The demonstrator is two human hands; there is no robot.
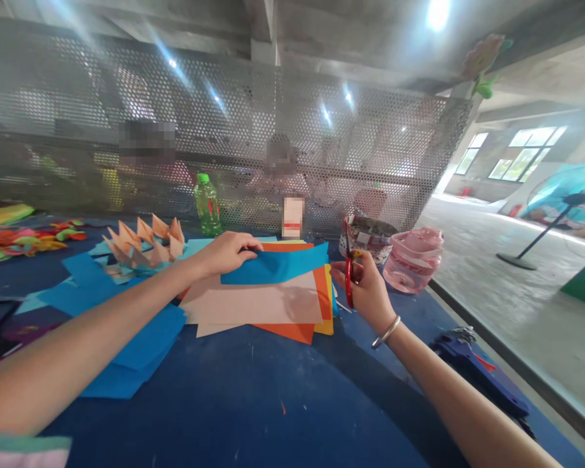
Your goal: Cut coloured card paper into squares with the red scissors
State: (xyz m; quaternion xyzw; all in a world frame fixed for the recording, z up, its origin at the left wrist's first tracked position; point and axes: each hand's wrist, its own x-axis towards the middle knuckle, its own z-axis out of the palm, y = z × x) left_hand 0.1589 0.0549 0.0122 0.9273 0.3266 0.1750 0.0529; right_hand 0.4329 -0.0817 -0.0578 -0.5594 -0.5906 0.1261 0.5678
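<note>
My left hand (pixel 231 252) pinches the left end of a blue paper strip (pixel 277 265), which is tilted over a stack of paper. In my right hand (pixel 368 283) are red-handled scissors (pixel 349 279), blades pointing up, just right of the strip. Pale pink sheets (pixel 253 302) lie below the strip, over orange paper (pixel 287 331) and yellow paper (pixel 327 325). More blue sheets (pixel 131 361) spread under and beside my left forearm. Whether the scissor blades are parted is hard to make out.
A ring of pointed peach paper (pixel 146 244) stands at left, near colourful scraps (pixel 34 240). Behind are a green-capped bottle (pixel 207 205) and a perforated metal screen (pixel 234 117). A patterned basket (pixel 368 237), pink jug (pixel 414 260) and dark blue tool (pixel 482 370) sit near the table's right edge.
</note>
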